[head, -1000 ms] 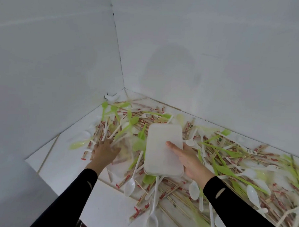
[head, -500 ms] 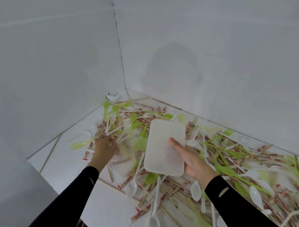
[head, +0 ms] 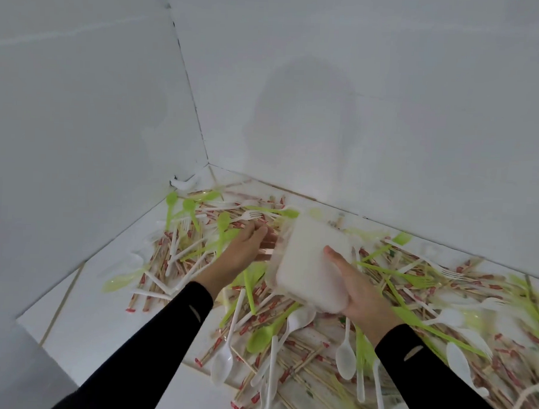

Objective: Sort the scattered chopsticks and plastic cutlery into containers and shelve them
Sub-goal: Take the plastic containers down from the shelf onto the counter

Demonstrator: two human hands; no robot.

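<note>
Scattered over the white tile floor [head: 102, 320] are paper-sleeved chopsticks [head: 164, 252], green spoons [head: 261, 337], white spoons [head: 222, 361] and white forks [head: 249, 215]. My right hand [head: 360, 288] grips a white rectangular plastic container [head: 309, 261] above the pile, tilted, thumb on its upper face and fingers underneath. My left hand [head: 241, 249] reaches in from the left with straight fingers against the container's left side, where a clear plastic edge shows blurred. Whether that edge is a second container I cannot tell.
Two white walls meet in a corner [head: 208, 163] just behind the pile. A small white object [head: 184, 183] lies at the foot of the left wall. A grey surface [head: 14, 372] fills the lower left. Cutlery runs on to the right edge.
My right hand lifted and tilted the white container, moving it up and right. My left hand left the clear plastic on the floor and came up to the container's left side.
</note>
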